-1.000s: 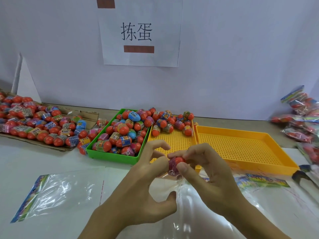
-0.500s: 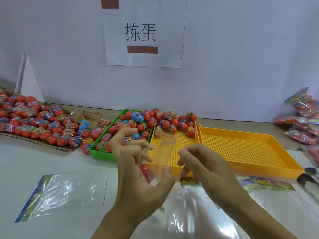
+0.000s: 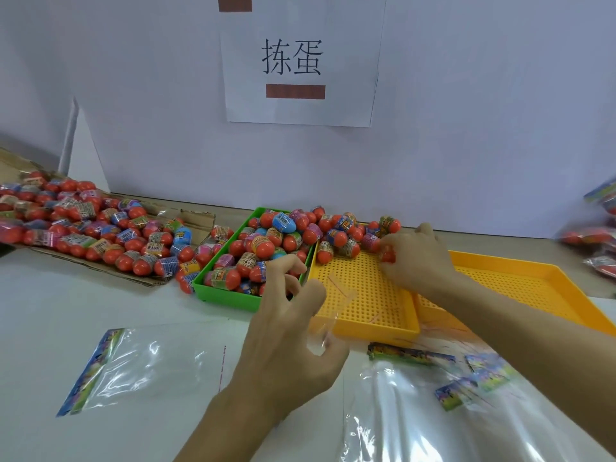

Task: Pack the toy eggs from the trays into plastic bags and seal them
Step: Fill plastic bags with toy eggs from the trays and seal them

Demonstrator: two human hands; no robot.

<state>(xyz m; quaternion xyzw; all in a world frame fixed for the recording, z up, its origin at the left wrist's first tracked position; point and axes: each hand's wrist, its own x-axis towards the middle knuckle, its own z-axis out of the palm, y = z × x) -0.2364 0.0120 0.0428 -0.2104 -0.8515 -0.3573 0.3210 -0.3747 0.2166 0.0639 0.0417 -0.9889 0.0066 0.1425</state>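
Note:
Toy eggs, red with bright wrappers, fill the green tray and lie heaped at the far end of the middle yellow tray. My right hand reaches over that yellow tray, and its fingers grip one red toy egg at the edge of the heap. My left hand hovers in front of the trays with curled fingers, holding a small clear plastic bag upright by its mouth. What the bag contains is hidden behind the hand.
More eggs lie on a flat cardboard sheet at the left. A second yellow tray stands at the right. Clear bags with printed headers lie flat at the near left and near right. Packed bags pile at the far right.
Both hands held one egg together; it then passed into my left hand with the bag. My right hand has since reached forward to the yellow tray and taken another egg.

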